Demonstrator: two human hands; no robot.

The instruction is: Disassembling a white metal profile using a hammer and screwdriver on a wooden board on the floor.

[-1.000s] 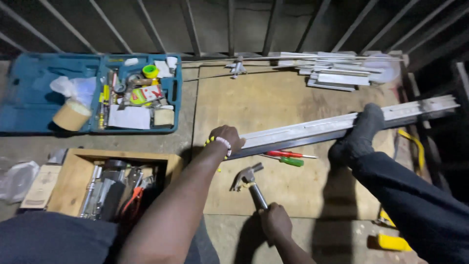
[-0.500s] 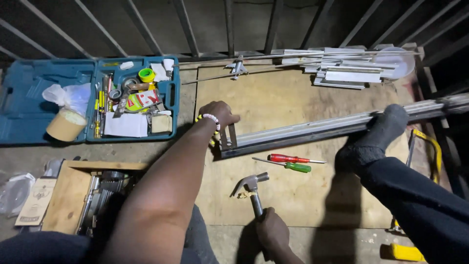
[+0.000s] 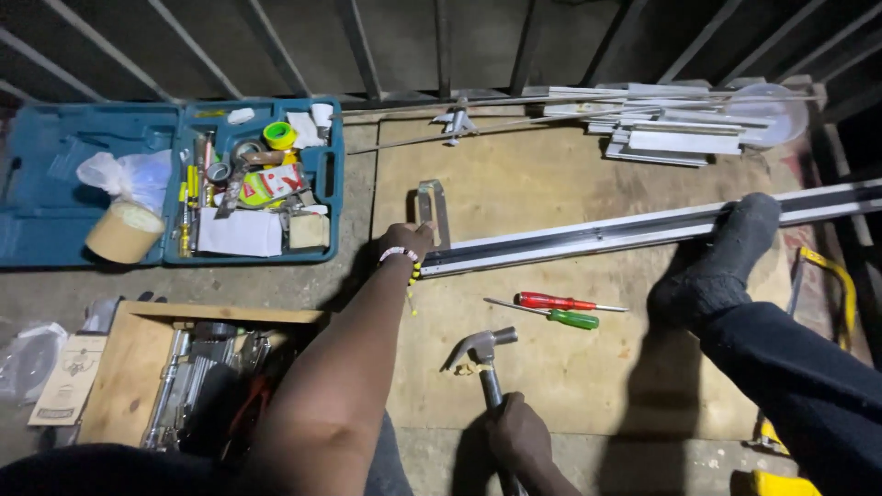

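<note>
My left hand (image 3: 407,243) grips the near end of a long aluminium rail (image 3: 625,230) that lies across a plywood board (image 3: 551,184). A small metal bracket (image 3: 430,209) stands just beyond that hand at the rail's end. My right hand (image 3: 516,432) holds the handle of a claw hammer (image 3: 482,354), whose head rests on the board. My foot in a dark sock (image 3: 717,262) presses down on the rail further right. A red screwdriver (image 3: 560,301) and a green screwdriver (image 3: 551,317) lie on the board between the rail and the hammer.
An open blue tool case (image 3: 165,188) with tape rolls and small items sits at the left. A wooden box of tools (image 3: 184,377) is near my left knee. Stacked aluminium offcuts (image 3: 680,124) lie at the back right. Metal railings run along the far edge.
The rail's near end has slid a little right and the bracket beyond it is now uncovered. The hammer head has come down closer to the board.
</note>
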